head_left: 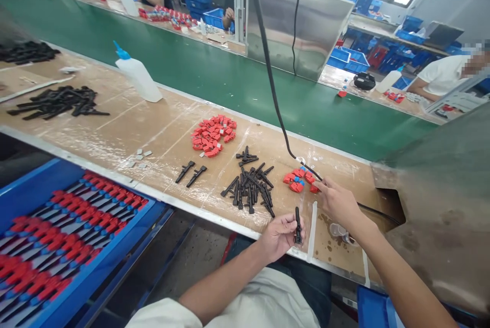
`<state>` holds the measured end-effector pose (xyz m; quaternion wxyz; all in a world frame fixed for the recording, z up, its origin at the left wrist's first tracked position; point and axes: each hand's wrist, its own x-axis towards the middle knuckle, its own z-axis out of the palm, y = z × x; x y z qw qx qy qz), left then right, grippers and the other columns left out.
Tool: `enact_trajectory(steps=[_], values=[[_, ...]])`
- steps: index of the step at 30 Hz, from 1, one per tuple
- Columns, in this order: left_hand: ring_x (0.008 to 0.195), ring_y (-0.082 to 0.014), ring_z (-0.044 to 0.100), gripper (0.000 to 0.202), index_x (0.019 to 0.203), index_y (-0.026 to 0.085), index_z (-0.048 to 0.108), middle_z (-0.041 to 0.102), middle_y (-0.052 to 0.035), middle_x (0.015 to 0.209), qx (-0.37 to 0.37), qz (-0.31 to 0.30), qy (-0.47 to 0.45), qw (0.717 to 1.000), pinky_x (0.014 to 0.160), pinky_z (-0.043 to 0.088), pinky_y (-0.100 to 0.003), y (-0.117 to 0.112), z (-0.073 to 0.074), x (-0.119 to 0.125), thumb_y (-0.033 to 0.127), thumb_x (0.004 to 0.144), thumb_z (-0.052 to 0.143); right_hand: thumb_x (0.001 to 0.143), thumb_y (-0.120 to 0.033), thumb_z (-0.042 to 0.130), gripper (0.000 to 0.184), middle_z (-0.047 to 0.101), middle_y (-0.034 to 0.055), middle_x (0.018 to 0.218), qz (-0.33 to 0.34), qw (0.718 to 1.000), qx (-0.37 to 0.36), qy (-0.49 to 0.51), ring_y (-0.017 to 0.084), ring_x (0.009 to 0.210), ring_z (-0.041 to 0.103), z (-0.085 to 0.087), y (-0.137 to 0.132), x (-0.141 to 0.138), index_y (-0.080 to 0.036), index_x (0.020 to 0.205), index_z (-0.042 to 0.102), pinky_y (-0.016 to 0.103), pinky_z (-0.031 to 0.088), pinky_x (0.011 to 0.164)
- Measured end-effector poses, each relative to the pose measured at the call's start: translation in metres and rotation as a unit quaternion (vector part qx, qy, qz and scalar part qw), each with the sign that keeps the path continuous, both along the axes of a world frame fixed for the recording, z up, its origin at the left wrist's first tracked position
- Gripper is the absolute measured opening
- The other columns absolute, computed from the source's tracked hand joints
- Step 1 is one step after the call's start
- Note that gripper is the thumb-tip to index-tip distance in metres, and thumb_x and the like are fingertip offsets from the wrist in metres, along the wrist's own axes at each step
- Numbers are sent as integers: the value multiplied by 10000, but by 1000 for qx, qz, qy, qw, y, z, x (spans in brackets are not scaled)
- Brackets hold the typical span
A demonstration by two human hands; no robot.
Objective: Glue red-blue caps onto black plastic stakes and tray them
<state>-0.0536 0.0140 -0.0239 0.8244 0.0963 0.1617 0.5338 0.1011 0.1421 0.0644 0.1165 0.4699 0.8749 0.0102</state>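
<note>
Upright in my left hand (281, 237) is a small black gun-shaped plastic part (297, 225), pinched between thumb and fingers. My right hand (339, 204) is over the small pile of red and blue plastic pieces (296, 180), fingers drawn together at its right edge. Whatever those fingertips hold is hidden. A black cable (273, 93) hangs down and passes by the right fingers; whether they touch it I cannot tell. Left of the hands lies a heap of black gun-shaped parts (250, 187). Two more black parts (196, 176) lie side by side farther left.
A heap of red pieces (214, 135) and a white squeeze bottle (138, 78) stand farther back. At left are more black parts (65, 100) and a blue crate (149, 210) with rows of assembled pieces. A metal panel (436, 200) stands at right. Other people sit across the green belt (191, 65).
</note>
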Motion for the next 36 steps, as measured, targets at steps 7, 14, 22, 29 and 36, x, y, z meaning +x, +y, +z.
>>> enact_trajectory(steps=[7,14,22,29,36], values=[[589,-112,559,421,798,133,625,618,-41,703,11,-15,-7,1000,563,415,-230,0,-4,1,432,674,894,973,-167,472,382,662,122,1222,-30,999,-17,-25,246,924,683,-5,4,-4,-188,1311,647,305,425,606],[581,-110,560,423,799,135,639,620,-33,692,12,-23,-8,1000,559,421,-227,0,-4,1,440,669,902,989,-182,521,397,669,83,1259,-43,998,-51,-23,249,1066,682,0,8,-10,-225,1370,619,306,451,712],[588,-108,556,453,794,128,634,619,-38,689,17,-20,-5,1000,561,396,-224,0,-2,2,450,651,918,1022,-208,455,329,643,98,1160,-78,996,-31,-20,255,1025,671,8,14,2,-198,1262,680,309,422,678],[597,-104,554,481,792,124,629,611,-29,685,6,-25,2,1000,574,400,-220,0,-2,2,455,626,936,1053,-399,474,320,653,81,1034,-101,994,-47,-7,239,910,682,-1,18,8,-241,1130,741,285,394,630],[600,-105,557,486,787,130,633,615,-28,690,8,-24,10,1000,574,401,-220,0,-3,2,473,628,937,960,-273,595,157,678,80,1019,-81,995,-43,50,238,932,668,-14,21,12,-197,1052,698,296,446,712]])
